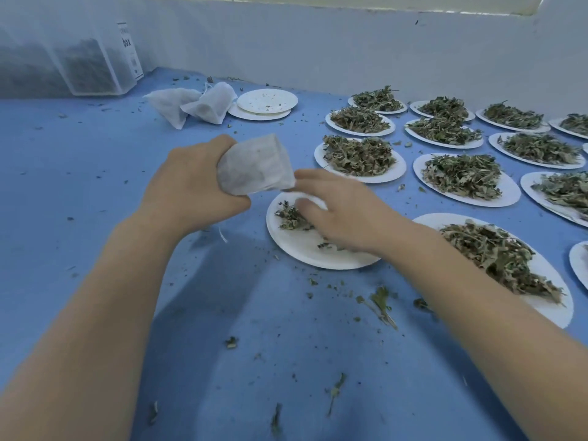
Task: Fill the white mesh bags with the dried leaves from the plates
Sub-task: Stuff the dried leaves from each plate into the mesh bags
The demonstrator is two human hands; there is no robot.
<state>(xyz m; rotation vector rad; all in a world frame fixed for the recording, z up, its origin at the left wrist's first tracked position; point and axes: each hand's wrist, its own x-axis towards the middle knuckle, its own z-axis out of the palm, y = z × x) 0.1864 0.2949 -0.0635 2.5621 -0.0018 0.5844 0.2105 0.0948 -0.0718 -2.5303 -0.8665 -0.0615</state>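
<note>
Closest in, on the blue desk [95, 160], lots of small leaf bits and a few loose stems [380, 305]. A little further, two bare arms reaching forward. Left hand [187, 189] wrapped tight around a white mesh bag [257, 165], its grip closed on the bag's lower part, bag held up off the desk and tipped toward the right, with something already inside making it look full. Right hand [343, 214] down on a white plate [296, 246] just under the bag, fingers bent over the last small heap of dried leaves [291, 218]; hard to tell if that grip holds any leaves or just rests on them. Plate mostly bare white. Just to the right, a full plate [541, 275] piled with green dried leaves. Further back on the right, many more full plates [359, 157] in rows, side by side, each with its own pile. Further back on the left, two more mesh bags [197, 105] lying slumped on the desk, touching each other. Beside them, a stack of empty plates [264, 105] with only crumbs on top. Far back in the left corner, a clear plastic box [92, 58] with dark leaves inside, against the pale wall [318, 46].
</note>
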